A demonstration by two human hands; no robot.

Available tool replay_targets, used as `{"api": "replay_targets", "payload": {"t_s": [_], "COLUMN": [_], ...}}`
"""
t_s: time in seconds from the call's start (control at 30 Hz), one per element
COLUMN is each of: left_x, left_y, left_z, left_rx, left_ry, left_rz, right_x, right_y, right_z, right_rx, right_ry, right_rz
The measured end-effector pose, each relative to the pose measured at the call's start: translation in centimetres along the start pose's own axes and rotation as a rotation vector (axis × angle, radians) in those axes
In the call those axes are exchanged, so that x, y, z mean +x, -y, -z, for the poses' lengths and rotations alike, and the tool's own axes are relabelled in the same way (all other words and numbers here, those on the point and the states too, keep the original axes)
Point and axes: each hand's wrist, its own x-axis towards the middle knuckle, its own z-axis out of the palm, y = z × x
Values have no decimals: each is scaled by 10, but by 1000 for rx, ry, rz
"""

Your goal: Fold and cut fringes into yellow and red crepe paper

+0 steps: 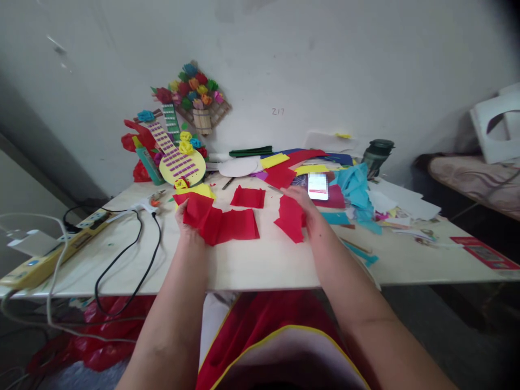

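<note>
My left hand (pixel 183 219) is closed on the left end of a strip of red crepe paper (pixel 233 226), which stretches rightward over the white table. My right hand (pixel 299 199) is closed, and a thin metal blade (pixel 275 189) sticks out from its fingers toward the left. Whether it belongs to scissors or a knife, I cannot tell. Against the right palm is another red crepe paper piece (pixel 290 219); whether the hand grips it is unclear. Between the hands, a folded red paper square (pixel 247 197) lies flat on the table.
At the back left stand a glue bottle (pixel 148 162), a paper-flower guitar (pixel 182 165) and a glue gun (pixel 145 206) with its cord. A power strip (pixel 57 254) runs along the left edge. To the right are a lit phone (pixel 318 186), blue crepe paper (pixel 355 187) and a dark cup (pixel 377 157).
</note>
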Motion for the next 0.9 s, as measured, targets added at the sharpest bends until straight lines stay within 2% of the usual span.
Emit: {"api": "replay_targets", "payload": {"t_s": [0.13, 0.23, 0.27, 0.37, 0.4, 0.47, 0.57, 0.73, 0.8, 0.9], "left_x": [-1, -1, -1, 1, 1, 2, 3, 2, 2, 4], "left_y": [2, 5, 6, 8, 8, 8, 9, 13, 17, 23], "left_z": [0, 1, 1, 2, 2, 2, -1, -10, -15, -26], "left_rx": [27, 48, 52, 55, 59, 67, 95, 176, 189, 225], "left_ry": [-17, -18, -15, -15, -21, -36, -61, -68, -42, -11], "left_rz": [28, 67, 75, 63, 60, 70, 112, 172, 206, 297], "right_x": [-3, -7, -10, -17, -20, -23, -27, -24, -18, -6], "right_y": [-5, -5, -4, 6, 11, 18, 22, 16, 11, 5], "right_z": [-13, -29, -35, -49, -52, -59, -67, -71, -65, -47], "right_rx": [-351, -687, -829, -1256, -1356, -1489, -1585, -1596, -1571, -1485], "right_ry": [194, 379, 392, 238, 186, 172, 264, 404, 340, 152], "right_rz": [28, 127, 173, 193, 152, 20, -115, -77, -40, -14]}}
